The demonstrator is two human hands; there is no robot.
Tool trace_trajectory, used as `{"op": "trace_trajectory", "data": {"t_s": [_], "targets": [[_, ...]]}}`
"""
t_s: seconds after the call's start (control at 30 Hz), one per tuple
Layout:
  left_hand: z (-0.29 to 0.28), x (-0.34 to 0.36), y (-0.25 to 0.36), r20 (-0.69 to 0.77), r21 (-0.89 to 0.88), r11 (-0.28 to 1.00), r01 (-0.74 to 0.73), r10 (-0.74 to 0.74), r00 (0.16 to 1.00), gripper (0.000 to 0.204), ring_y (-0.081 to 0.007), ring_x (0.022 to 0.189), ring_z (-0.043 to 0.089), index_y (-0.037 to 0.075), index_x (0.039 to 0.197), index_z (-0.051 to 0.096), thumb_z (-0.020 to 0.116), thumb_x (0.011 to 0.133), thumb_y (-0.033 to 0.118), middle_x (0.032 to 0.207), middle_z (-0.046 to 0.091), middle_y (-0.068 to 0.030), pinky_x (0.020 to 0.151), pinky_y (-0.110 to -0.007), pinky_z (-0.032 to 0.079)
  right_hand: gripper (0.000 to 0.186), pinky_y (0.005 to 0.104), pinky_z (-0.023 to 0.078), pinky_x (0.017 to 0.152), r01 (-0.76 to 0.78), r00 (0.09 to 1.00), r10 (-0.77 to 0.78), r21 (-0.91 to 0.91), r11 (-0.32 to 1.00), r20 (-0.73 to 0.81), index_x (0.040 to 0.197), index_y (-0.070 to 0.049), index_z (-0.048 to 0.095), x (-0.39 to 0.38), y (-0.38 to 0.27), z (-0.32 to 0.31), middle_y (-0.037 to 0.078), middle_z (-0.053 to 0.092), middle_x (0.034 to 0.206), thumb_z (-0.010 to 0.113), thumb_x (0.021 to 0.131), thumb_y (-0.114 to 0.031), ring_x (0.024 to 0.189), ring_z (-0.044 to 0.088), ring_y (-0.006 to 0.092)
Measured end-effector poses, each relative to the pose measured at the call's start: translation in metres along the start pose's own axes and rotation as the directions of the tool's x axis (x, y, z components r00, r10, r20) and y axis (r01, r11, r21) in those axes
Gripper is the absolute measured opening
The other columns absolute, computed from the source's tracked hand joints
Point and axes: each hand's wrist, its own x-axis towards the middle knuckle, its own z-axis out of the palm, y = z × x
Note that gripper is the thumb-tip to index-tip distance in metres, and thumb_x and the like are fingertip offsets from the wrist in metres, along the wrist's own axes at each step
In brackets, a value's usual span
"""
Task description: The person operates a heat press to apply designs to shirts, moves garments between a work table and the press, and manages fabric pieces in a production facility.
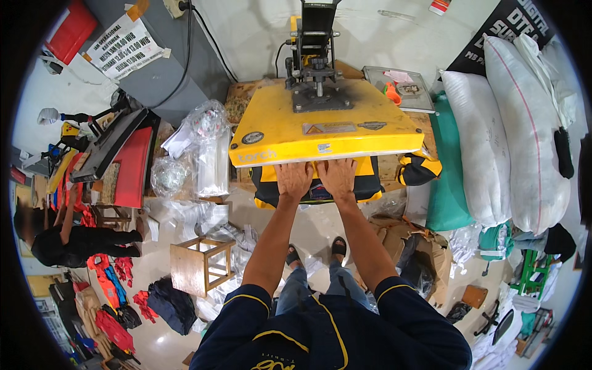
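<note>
- At your far left, a person in dark clothes (58, 243) stands near a red panel (134, 165) with a dark plate beside it.
- Next, a dark-blue bundle (171, 306) lies on the floor, with a wooden stool (187, 269) just to its right.
- Above the stool in your view, clear plastic packs (213, 165) sit to the left of the press.
- Your left hand (295, 179) is palm down, its back toward you, on a black-and-yellow fabric item (365, 186). The ends of its fingers go out of sight at the press's front edge, so you cannot tell whether this grip is pinching the cloth or only lying on it.
- That fabric item, the thing you are handling, lies under the front of the yellow heat press (327, 132), its near part sticking out toward you below the upper plate.
- Your right hand (337, 177) is beside the left, a small gap between them, also palm down on the item. Its fingertips are hidden at the same edge, so you cannot tell how that grip is set.
- To the right, on the wooden bench (428, 123), are a tray (373, 75), an orange tool (392, 92) and a second black-and-yellow bundle (419, 169).
- Below these in view, a brown cardboard box (436, 262) stands on the floor.
- At your far right, a green sack (449, 176) leans beside bulging white sacks (478, 148).
</note>
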Motion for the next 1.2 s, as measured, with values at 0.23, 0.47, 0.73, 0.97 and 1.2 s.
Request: {"op": "trace_trajectory", "data": {"t_s": [0.23,0.47,0.73,0.97,1.2], "targets": [[-0.001,0.000,0.001,-0.025,0.003,1.000,-0.022,0.022,0.999,0.037,-0.0344,0.118,0.049,0.011,0.120,0.064,0.056,0.088,0.030,0.125,0.058,-0.0156,0.099,-0.055,0.030,0.043,0.0494,0.034,0.086,0.010,1.000,-0.010,0.009,1.000,-0.011,0.120,-0.007,0.065,-0.001,0.002,0.002,0.016,0.054,0.120,0.056,0.092,-0.039,0.109,0.044,0.0357],[0.003,0.003,-0.002,0.006,-0.050,0.999,0.018,-0.018,1.000,0.044,-0.0365,0.120,0.048,0.011,0.124,0.061,0.061,0.086,0.031,0.127,0.056,-0.0168,0.101,-0.059,0.027,0.050,0.0514,0.032,0.090,-0.070,0.997,0.069,0.074,0.995,0.020,0.129,-0.007,0.059,0.005,0.002,0.005,0.017,0.053,0.127,0.056,0.092,-0.041,0.115,0.044,0.0368],[0.031,0.031,-0.013,-0.233,-0.214,0.975,0.061,-0.112,0.966,0.050,-0.0393,0.124,0.045,0.009,0.130,0.058,0.067,0.087,0.034,0.132,0.055,-0.0194,0.100,-0.056,0.028,0.055,0.0578,0.023,0.104,-0.246,0.969,0.230,0.250,0.937,0.091,0.140,-0.009,0.049,0.030,0.004,0.015,0.016,0.046,0.145,0.052,0.096,-0.042,0.133,0.038,0.0381],[-0.001,-0.013,-0.054,-0.156,-0.521,0.832,0.193,-0.314,0.936,0.042,-0.0373,0.112,0.052,0.007,0.125,0.060,0.066,0.087,0.024,0.123,0.057,-0.0167,0.095,-0.048,0.040,0.052,0.0519,0.038,0.101,-0.267,0.886,0.104,0.316,0.911,0.451,0.132,-0.008,0.057,0.017,-0.011,-0.057,0.015,0.056,0.133,0.057,0.095,-0.044,0.122,0.052,0.0351],[-0.131,-0.185,-0.083,0.032,-0.804,0.453,0.386,-0.615,0.788,0.037,-0.0150,0.091,0.052,0.001,0.122,0.059,0.062,0.086,0.008,0.096,0.057,-0.0037,0.083,-0.029,0.043,0.032,0.0335,0.048,0.093,0.344,0.387,-0.905,0.883,0.319,0.176,0.116,-0.005,0.068,0.101,-0.106,-0.326,0.008,0.068,0.115,0.071,0.090,-0.025,0.105,0.062,0.0192]]}}
